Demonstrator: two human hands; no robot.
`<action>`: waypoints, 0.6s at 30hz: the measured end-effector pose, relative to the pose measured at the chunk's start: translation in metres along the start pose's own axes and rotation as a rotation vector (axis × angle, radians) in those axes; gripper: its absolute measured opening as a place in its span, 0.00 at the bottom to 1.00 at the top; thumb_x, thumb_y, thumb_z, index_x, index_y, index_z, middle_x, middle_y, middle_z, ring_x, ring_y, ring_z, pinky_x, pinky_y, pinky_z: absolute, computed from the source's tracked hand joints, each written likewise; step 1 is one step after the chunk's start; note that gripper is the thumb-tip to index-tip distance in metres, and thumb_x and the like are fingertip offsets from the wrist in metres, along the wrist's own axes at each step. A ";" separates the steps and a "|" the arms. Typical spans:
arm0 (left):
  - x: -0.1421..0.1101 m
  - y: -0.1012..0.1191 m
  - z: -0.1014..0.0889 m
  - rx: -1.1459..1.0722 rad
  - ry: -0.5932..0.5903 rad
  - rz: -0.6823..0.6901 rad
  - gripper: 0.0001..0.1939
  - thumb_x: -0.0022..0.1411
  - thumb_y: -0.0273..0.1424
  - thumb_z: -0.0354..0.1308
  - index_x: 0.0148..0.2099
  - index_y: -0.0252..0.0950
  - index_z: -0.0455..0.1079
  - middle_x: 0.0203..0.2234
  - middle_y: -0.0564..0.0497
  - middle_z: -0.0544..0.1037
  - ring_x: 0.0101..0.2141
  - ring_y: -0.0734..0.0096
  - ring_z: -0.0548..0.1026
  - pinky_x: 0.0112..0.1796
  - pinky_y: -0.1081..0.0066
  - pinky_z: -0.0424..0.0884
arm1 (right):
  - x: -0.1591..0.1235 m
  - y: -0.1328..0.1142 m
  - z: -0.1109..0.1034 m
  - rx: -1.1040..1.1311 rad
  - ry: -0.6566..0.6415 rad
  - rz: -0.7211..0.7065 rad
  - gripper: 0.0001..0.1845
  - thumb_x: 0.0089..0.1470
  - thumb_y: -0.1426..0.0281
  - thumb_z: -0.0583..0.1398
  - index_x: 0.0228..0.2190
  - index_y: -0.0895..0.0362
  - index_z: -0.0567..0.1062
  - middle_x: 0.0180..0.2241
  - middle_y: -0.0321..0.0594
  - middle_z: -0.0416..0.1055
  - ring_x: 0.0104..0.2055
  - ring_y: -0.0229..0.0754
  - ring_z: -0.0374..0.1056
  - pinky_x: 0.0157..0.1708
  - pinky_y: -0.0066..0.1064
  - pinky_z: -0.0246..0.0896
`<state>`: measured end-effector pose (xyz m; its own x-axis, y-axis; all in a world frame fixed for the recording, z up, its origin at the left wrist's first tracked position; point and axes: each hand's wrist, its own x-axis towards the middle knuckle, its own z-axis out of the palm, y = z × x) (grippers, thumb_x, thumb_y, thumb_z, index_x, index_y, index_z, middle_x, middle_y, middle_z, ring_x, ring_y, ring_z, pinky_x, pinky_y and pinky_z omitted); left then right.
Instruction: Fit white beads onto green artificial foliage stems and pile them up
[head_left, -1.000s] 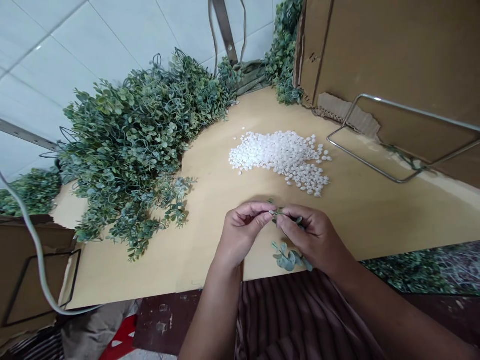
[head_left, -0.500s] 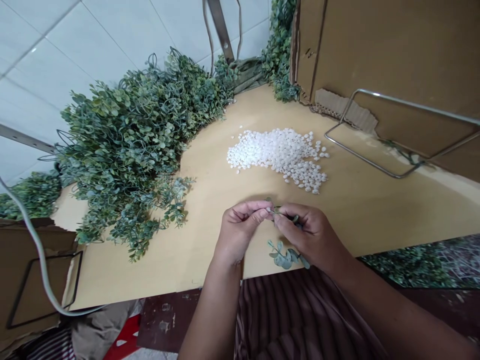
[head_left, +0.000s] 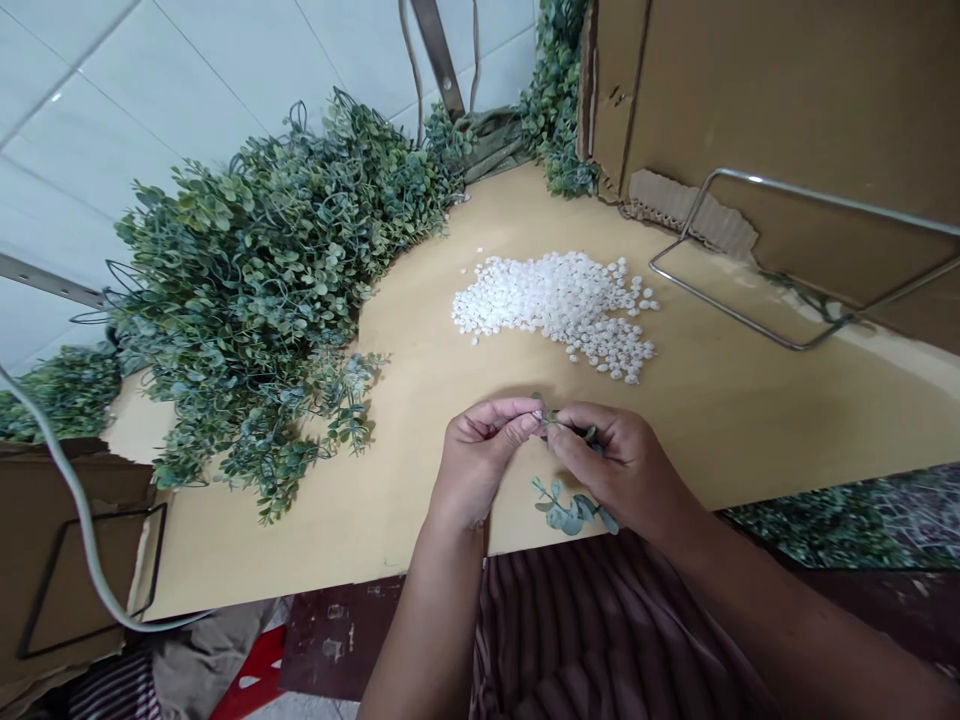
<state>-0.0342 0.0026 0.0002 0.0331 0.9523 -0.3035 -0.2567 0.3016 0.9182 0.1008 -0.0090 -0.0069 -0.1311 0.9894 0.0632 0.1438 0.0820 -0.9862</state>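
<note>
Close to the table's front edge, my two hands meet fingertip to fingertip. My left hand [head_left: 484,455] pinches a small white piece [head_left: 537,415] between thumb and forefinger; it looks like those in the pile. My right hand [head_left: 619,455] is closed on an artificial leaf sprig [head_left: 574,512], whose grey-green leaves hang below the palm. The sprig's stem end reaches the white piece at my left fingertips; whether the two are joined is hidden. Beyond the hands lies a pile of small white plastic pieces [head_left: 551,300].
A large heap of artificial greenery [head_left: 262,270] covers the left of the tan tabletop [head_left: 420,430]. At the right, a bent metal rod frame [head_left: 739,320] stands before a cardboard box [head_left: 780,110]. A pale cable [head_left: 75,490] curves past the left edge. More greenery [head_left: 817,525] lies below right.
Both hands keep nearly the same pose, fingertips together on the white piece and stem. The view has shifted very slightly; nothing else visibly differs.
</note>
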 end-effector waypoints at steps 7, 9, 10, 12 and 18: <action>0.000 -0.001 0.000 0.008 0.010 0.004 0.10 0.38 0.31 0.72 0.26 0.36 0.78 0.24 0.53 0.81 0.26 0.77 0.74 0.34 0.75 0.70 | -0.001 0.002 0.000 -0.031 0.005 -0.032 0.15 0.50 0.67 0.52 0.15 0.55 0.57 0.16 0.30 0.49 0.20 0.33 0.49 0.21 0.27 0.47; 0.000 -0.001 0.000 0.015 0.023 0.008 0.09 0.38 0.30 0.72 0.26 0.36 0.78 0.24 0.52 0.81 0.26 0.77 0.74 0.34 0.75 0.70 | -0.001 0.002 0.000 -0.043 0.001 -0.038 0.15 0.50 0.67 0.52 0.16 0.55 0.58 0.16 0.31 0.51 0.21 0.33 0.51 0.22 0.27 0.48; 0.000 -0.002 0.000 0.012 0.023 0.009 0.10 0.37 0.30 0.73 0.26 0.36 0.78 0.23 0.52 0.81 0.26 0.77 0.74 0.34 0.75 0.70 | -0.001 0.001 0.000 -0.049 0.001 -0.040 0.15 0.50 0.67 0.52 0.16 0.56 0.59 0.16 0.31 0.52 0.21 0.34 0.51 0.22 0.27 0.49; 0.000 -0.002 0.000 -0.002 0.017 0.004 0.10 0.36 0.31 0.73 0.25 0.36 0.78 0.23 0.53 0.80 0.26 0.77 0.74 0.34 0.75 0.70 | 0.000 0.001 -0.001 -0.060 0.002 -0.045 0.14 0.50 0.67 0.52 0.16 0.56 0.60 0.16 0.32 0.53 0.22 0.34 0.52 0.22 0.27 0.50; 0.002 -0.001 0.000 -0.044 -0.032 0.001 0.11 0.34 0.32 0.74 0.24 0.36 0.78 0.21 0.53 0.79 0.25 0.78 0.74 0.33 0.76 0.71 | 0.000 0.003 -0.001 -0.053 -0.003 -0.073 0.13 0.51 0.67 0.52 0.17 0.56 0.61 0.17 0.34 0.58 0.23 0.36 0.58 0.25 0.27 0.56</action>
<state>-0.0336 0.0043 -0.0010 0.0636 0.9539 -0.2934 -0.2990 0.2987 0.9063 0.1021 -0.0088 -0.0096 -0.1456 0.9802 0.1343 0.1855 0.1604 -0.9695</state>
